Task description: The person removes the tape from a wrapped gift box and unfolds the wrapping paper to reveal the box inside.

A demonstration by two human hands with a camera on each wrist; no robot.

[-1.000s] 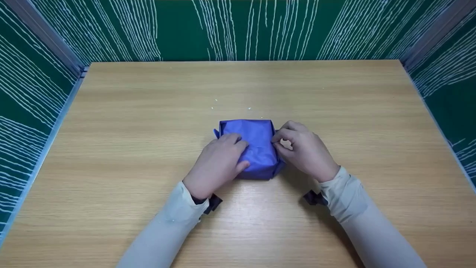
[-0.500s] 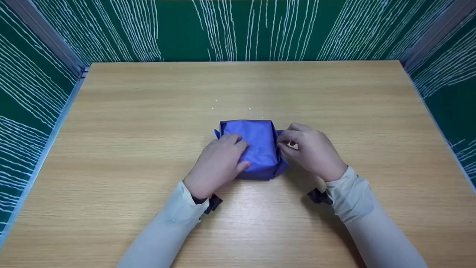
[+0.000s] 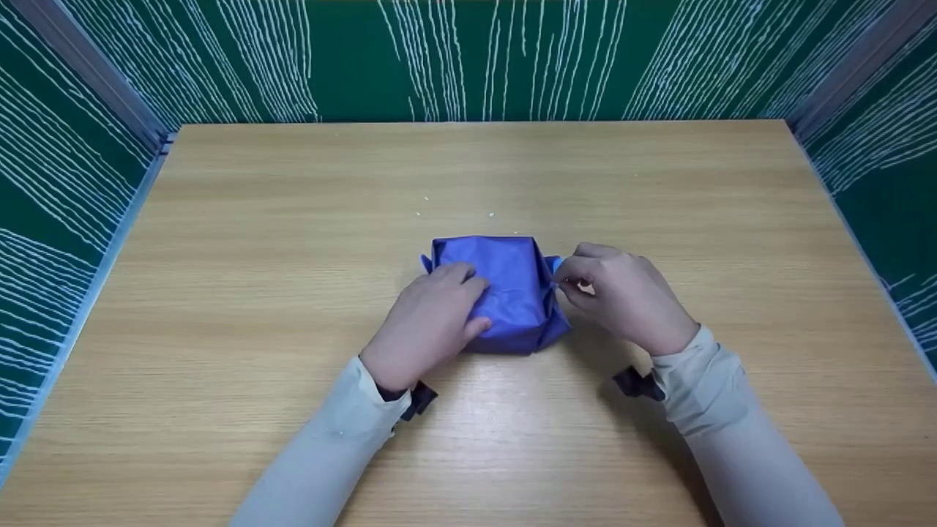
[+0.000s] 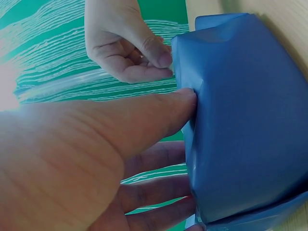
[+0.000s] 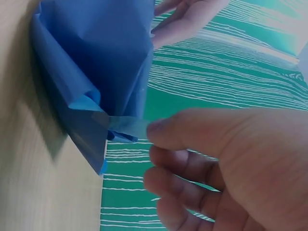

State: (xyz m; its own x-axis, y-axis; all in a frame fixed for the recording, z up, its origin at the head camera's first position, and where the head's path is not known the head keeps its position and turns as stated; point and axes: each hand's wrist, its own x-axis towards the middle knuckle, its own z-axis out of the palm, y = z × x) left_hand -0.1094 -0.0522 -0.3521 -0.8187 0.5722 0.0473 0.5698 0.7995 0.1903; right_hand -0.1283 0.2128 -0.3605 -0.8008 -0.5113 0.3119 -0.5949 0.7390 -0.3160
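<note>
A box-shaped package (image 3: 512, 293) wrapped in blue-purple paper lies on the table, its folded paper end (image 5: 86, 134) sticking out on the right side. Across the top left of the package rests my left hand (image 3: 432, 315); its thumb and spread fingers touch the paper in the left wrist view. My right hand (image 3: 622, 296) is beside the package's right end. Between thumb and index finger it pinches a strip of clear tape (image 5: 130, 126), whose other end touches the loose paper flap. What is inside the wrapping is hidden.
The wooden table (image 3: 293, 190) fills most of the head view. Several tiny white scraps lie behind the package. Green panels with white streaks (image 3: 468, 58) border the table at the back and sides. Another small paper corner (image 3: 426, 262) pokes out at the package's left.
My right hand has drawn a little to the right, away from the package, and the right-hand paper flap has opened outward. My left hand and the package have stayed in place.
</note>
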